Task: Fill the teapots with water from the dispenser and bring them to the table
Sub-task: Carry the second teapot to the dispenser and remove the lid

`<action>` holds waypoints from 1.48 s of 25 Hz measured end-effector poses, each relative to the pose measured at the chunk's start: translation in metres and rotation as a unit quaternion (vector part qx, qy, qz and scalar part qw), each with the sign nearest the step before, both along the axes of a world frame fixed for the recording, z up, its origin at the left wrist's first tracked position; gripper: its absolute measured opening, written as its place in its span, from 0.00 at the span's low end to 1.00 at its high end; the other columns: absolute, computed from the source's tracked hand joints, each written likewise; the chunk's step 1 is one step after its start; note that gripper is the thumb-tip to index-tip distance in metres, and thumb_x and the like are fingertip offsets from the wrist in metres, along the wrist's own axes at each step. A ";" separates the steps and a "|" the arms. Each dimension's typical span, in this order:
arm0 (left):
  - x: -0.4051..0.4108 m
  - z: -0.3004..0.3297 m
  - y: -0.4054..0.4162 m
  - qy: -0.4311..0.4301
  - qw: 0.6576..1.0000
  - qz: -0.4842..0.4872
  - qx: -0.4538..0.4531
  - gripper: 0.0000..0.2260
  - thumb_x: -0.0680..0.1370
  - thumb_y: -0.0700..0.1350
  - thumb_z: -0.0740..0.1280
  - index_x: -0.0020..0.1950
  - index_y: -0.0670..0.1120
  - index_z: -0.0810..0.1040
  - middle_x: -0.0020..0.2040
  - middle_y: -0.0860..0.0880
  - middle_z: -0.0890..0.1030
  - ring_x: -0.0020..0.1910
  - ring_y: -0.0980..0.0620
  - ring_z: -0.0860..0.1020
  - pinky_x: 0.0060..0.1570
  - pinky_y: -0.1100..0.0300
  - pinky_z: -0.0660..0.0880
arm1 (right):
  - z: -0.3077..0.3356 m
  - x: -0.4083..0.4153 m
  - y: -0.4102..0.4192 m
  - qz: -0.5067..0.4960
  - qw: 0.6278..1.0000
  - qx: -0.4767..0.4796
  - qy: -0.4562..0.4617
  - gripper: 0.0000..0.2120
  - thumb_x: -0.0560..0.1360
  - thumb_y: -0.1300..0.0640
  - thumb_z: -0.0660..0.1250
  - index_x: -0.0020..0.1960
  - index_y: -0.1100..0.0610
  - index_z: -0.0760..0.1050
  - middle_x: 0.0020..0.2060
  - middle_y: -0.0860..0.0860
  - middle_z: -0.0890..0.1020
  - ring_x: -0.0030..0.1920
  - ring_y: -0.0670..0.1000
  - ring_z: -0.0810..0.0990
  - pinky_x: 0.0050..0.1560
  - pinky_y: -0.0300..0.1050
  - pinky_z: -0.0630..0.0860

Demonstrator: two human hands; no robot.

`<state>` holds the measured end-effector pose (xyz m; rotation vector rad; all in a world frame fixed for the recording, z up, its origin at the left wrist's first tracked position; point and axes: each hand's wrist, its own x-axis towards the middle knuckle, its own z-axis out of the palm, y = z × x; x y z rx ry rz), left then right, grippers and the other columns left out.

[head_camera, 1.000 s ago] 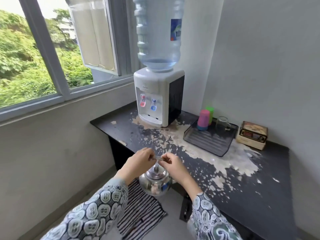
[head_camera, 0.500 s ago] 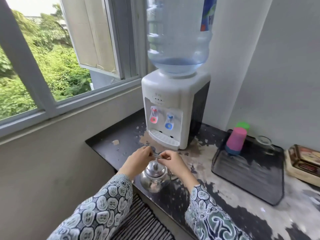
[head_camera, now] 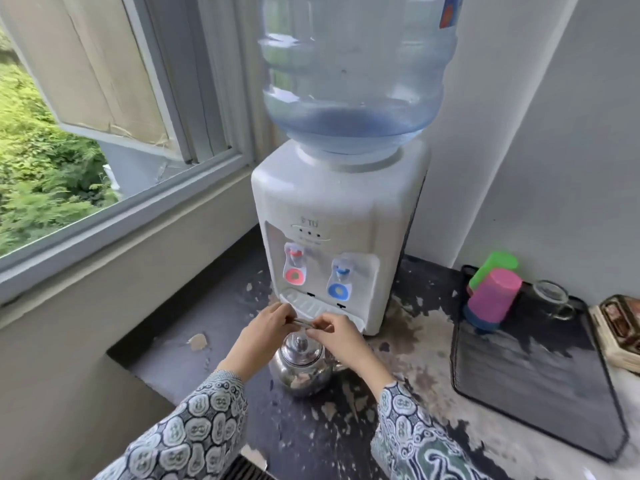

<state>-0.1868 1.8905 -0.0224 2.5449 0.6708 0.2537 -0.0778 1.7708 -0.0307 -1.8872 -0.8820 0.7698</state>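
A shiny steel teapot [head_camera: 302,367] with its lid on hangs just above the worn black counter [head_camera: 221,327], in front of the white water dispenser [head_camera: 337,216]. My left hand [head_camera: 263,332] and my right hand [head_camera: 337,337] both grip the teapot's thin metal handle from either side. The dispenser carries a large blue bottle [head_camera: 353,67], a red tap [head_camera: 294,268] on the left and a blue tap [head_camera: 341,280] on the right, with a drip tray [head_camera: 311,306] just beyond my hands.
A black tray [head_camera: 533,382] to the right holds stacked pink and green cups [head_camera: 491,292] and a glass jar [head_camera: 550,296]. A decorated tin [head_camera: 620,327] sits at the far right. An open window [head_camera: 114,109] is on the left. A striped mat [head_camera: 246,469] lies below.
I have come much closer to the dispenser. The teapot, held in both hands, has moved forward over the counter to just in front of the drip tray.
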 end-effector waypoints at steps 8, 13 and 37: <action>0.007 -0.016 0.048 -0.048 0.977 -0.137 -0.155 0.12 0.77 0.40 0.63 0.59 0.48 0.78 0.50 0.60 0.79 0.49 0.67 0.76 0.50 0.77 0.67 | -0.023 0.008 0.010 -0.083 0.996 0.011 0.029 0.09 0.75 0.60 0.65 0.55 0.56 0.78 0.48 0.48 0.80 0.50 0.44 0.76 0.48 0.23 0.69; 0.020 -0.040 0.065 -0.003 0.971 -0.113 -0.209 0.15 0.79 0.40 0.59 0.65 0.50 0.74 0.58 0.49 0.77 0.58 0.53 0.74 0.54 0.70 0.63 | -0.044 0.002 0.026 -0.206 0.978 -0.006 -0.038 0.12 0.77 0.59 0.62 0.59 0.56 0.78 0.50 0.50 0.77 0.52 0.46 0.75 0.50 0.23 0.67; -0.005 -0.073 0.043 -0.005 0.962 -0.240 -0.129 0.39 0.68 0.62 0.61 0.75 0.49 0.52 0.74 0.55 0.57 0.72 0.58 0.55 0.66 0.70 0.53 | -0.063 -0.055 0.028 -0.207 0.897 -0.053 -0.387 0.24 0.62 0.58 0.77 0.56 0.52 0.78 0.54 0.46 0.81 0.57 0.45 0.72 0.50 0.48 0.80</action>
